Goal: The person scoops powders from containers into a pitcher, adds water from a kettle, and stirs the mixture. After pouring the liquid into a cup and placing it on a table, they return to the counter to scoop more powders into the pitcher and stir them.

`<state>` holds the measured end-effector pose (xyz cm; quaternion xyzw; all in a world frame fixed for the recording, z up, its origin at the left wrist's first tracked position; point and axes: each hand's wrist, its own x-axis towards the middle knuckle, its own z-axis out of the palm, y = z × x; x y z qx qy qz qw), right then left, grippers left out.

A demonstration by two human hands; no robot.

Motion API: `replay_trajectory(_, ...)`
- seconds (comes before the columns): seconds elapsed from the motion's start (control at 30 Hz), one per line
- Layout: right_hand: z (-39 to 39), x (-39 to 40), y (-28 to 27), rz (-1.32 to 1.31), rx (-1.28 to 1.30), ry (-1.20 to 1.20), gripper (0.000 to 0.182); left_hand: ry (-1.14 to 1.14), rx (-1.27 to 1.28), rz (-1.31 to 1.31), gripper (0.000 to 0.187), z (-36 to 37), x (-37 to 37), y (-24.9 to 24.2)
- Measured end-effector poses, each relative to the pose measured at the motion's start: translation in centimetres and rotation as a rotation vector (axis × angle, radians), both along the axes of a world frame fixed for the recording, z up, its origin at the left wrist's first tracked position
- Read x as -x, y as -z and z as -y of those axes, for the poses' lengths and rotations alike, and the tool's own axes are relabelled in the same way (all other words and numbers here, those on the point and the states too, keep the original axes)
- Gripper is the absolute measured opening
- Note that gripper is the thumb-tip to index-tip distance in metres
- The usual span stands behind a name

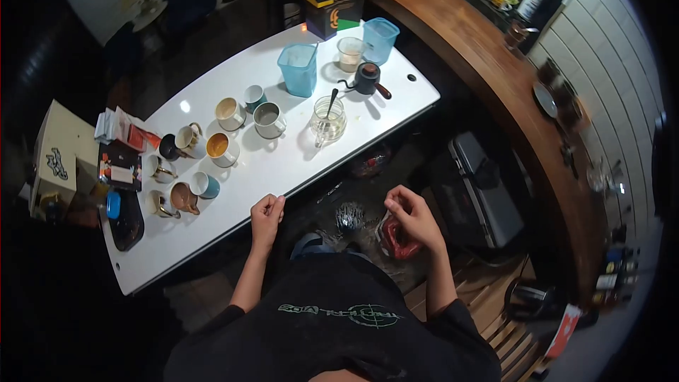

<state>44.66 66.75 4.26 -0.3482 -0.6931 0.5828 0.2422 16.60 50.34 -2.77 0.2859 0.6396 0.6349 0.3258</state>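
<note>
Mugs and a glass jug stand on the white table, ahead of two bare hands. Left hand is at the near edge, fingers folded inward, thumb close against them; I see nothing in it, and cannot tell whether it touches the table. Right hand hangs off the edge, loosely curled and narrow, with nothing visible in it; a red bag shows beneath, apparently lower down.

Among the nearest pieces to the left hand are a blue cup and a white mug, brown-orange inside. Both look stiff, smooth and breakable, probably moderately heavy; the mug is best held by its handle, on the side facing the jug. The jug sits farther along, with a dark spoon leaning in it. Its clear wall would likely be slippery if wet and the most fragile, so its handle, pointing toward the person, offers the safest hold. Whether it contains liquid is unclear. Beyond it, the dark kettle probably weighs more; its wooden handle suits a full grasp, clear of the thin spout.
</note>
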Motion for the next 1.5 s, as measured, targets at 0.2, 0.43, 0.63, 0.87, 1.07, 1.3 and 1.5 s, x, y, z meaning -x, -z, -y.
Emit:
replay_trajectory(0.2, -7.4, 4.7, -0.8, -0.159, 0.112, -0.154, 0.014, -0.165, 0.071, -0.199, 0.044, -2.0, 0.0, 4.5)
replay_trajectory(0.43, -15.0, 13.0, -2.2, -0.164, -0.01, -0.204, 0.031, -0.221, 0.067, -0.374, 0.045, -7.4, 2.6, 5.9)
replay_trajectory(0.63, -22.5, 22.0, 0.7, -0.131, -0.158, -0.12, 0.043, -0.251, 0.169, -0.49, 0.042, -10.3, 4.9, 7.2)
replay_trajectory(0.87, -26.3, 29.1, 2.2, -0.066, -0.572, -0.029, 0.032, -0.337, 0.29, -0.574, 0.041, -10.3, 5.2, 6.8)
replay_trajectory(1.07, -27.2, 31.5, 1.2, -0.033, -0.779, -0.197, 0.012, -0.342, 0.261, -0.559, 0.04, -10.4, 4.9, 7.9)
replay_trajectory(1.3, -28.5, 32.7, -0.8, 0.001, -1.036, -0.395, 0.008, -0.473, 0.283, -0.538, 0.041, -11.3, 4.3, 7.6)
replay_trajectory(1.5, -30.9, 33.6, -0.5, -0.114, -1.102, -0.44, 0.008, -0.641, 0.346, -0.579, 0.04, -12.8, 3.8, 8.5)
